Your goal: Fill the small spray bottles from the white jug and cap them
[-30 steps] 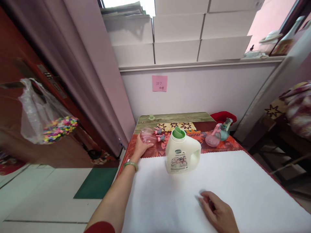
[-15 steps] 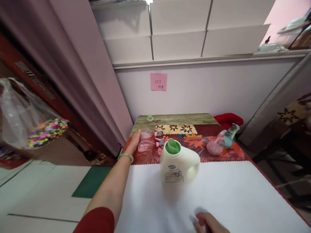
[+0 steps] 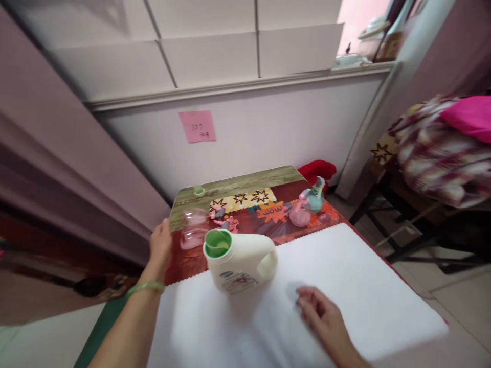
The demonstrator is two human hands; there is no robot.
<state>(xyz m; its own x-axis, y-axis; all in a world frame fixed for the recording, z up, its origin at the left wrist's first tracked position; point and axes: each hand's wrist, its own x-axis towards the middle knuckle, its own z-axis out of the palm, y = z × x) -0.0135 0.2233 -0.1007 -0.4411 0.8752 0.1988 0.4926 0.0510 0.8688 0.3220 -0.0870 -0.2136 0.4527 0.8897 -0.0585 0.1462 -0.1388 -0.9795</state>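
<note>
A cream detergent jug point(image 3: 243, 260) with a green spout opening stands on the white sheet, its handle to the right. My left hand point(image 3: 160, 246) is at the table's left edge, slightly blurred and apart from the clear pinkish bottles point(image 3: 194, 229) lying beside it; nothing shows in it. Pink and grey spray heads point(image 3: 226, 220) lie at the bottles' right ends. Low over the sheet, right of the jug, my right hand point(image 3: 320, 314) has loosely curled fingers with nothing visible in them.
A pink spray bottle point(image 3: 299, 212) and a teal spray bottle point(image 3: 316, 197) stand at the table's far right. Near the back left corner is a small green cap point(image 3: 199, 190). A chair point(image 3: 406, 214) piled with cloth stands to the right.
My view has swung right and tilted. My left hand has come away from the clear bottles toward the table's left edge. My right hand has moved forward, closer to the jug.
</note>
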